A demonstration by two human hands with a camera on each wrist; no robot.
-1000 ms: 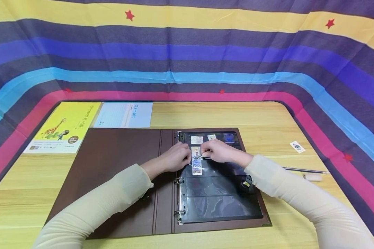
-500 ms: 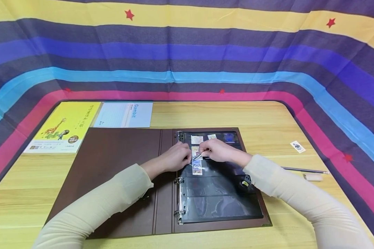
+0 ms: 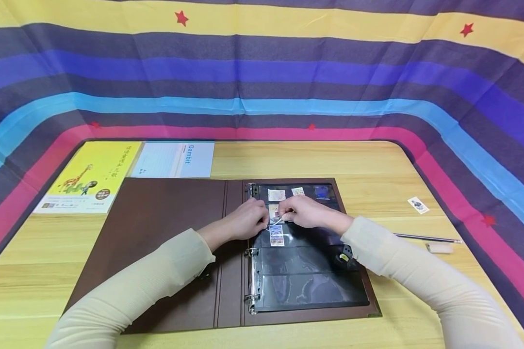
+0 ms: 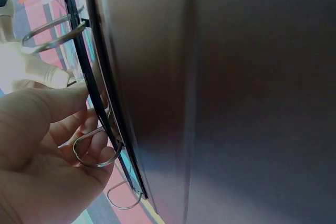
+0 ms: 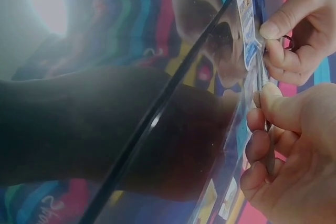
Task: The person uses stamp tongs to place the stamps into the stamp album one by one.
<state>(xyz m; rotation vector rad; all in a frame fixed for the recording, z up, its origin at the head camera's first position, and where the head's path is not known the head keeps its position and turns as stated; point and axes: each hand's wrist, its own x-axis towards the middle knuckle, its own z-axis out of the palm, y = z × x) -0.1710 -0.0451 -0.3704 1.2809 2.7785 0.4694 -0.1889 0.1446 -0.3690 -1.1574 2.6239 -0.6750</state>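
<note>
A brown ring binder (image 3: 170, 252) lies open, with a black stamp page (image 3: 314, 291) of clear pockets on its right side. My right hand (image 3: 305, 211) pinches metal tweezers (image 5: 261, 69), whose tips are at the edge of a blue-and-white stamp (image 3: 277, 236) in the left part of a pocket row. Just left of that stamp, my left hand (image 3: 246, 219) pinches the clear pocket film between thumb and fingers, beside the page's inner edge. Directly above is another stamp (image 3: 273, 213), partly covered by the right hand.
More stamps, including a pale one (image 3: 276, 195) and a dark blue one (image 3: 322, 192), fill the top row. One loose stamp (image 3: 418, 205), a pencil (image 3: 428, 238) and an eraser (image 3: 439, 248) lie at right. A yellow book (image 3: 89, 177) and a Gambit notebook (image 3: 173, 160) lie back left.
Both hands stay at the same pocket. The tweezers tilt slightly in the right hand, their tips still by the stamp's upper edge.
</note>
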